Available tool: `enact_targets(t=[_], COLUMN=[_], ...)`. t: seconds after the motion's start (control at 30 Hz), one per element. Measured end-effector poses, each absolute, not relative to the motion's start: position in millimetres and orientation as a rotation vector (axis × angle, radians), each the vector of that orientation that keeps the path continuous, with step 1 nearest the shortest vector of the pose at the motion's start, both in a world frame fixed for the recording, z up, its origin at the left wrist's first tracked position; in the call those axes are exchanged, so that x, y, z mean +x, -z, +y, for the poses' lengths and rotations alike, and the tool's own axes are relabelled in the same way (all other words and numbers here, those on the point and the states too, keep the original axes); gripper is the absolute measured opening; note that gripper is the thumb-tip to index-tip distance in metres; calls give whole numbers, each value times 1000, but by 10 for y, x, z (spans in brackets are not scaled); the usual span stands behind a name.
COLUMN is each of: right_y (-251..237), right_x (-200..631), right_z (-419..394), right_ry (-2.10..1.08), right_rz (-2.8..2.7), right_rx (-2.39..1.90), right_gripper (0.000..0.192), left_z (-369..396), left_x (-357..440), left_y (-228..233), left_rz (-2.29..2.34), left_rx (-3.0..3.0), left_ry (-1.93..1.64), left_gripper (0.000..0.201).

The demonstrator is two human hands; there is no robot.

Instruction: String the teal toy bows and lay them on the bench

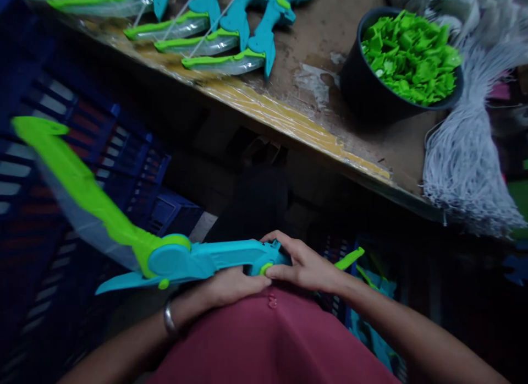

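Teal toy bow [198,258] sits in our lap, below the bench [313,87]; left hand [231,285] cups its grip, right hand [303,265] pinches a green clip. Long green limb could snag that blue crate [53,169].

So you've got a dark pink top [268,345] on, with what looks like a small button or bead at the front hem. Both forearms are bare, no sleeves in sight. Your left hand [231,288] has a plain silver bangle [169,319] at the wrist; your right hand [303,265] wears nothing.
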State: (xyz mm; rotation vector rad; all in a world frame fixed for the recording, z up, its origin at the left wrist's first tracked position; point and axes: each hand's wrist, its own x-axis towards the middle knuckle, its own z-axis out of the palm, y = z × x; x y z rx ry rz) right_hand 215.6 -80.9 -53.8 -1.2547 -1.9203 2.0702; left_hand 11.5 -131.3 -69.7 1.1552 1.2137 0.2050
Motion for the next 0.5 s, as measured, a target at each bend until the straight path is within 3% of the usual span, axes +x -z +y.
enact_targets(t=[0.33, 0.5], right_y=[620, 685], right_x=[2050, 2010], right_z=[-618, -701], right_ry=[-2198, -2190], right_rz=[-1590, -1457], right_rx=[-1404, -1392], right_gripper=[57, 54], left_z=[-1268, -1281], left_x=[-28, 22], left_y=[704, 721], left_rz=[1194, 1252], left_rx=[1157, 1135], left_ry=[-339, -412], left_gripper=[32, 35])
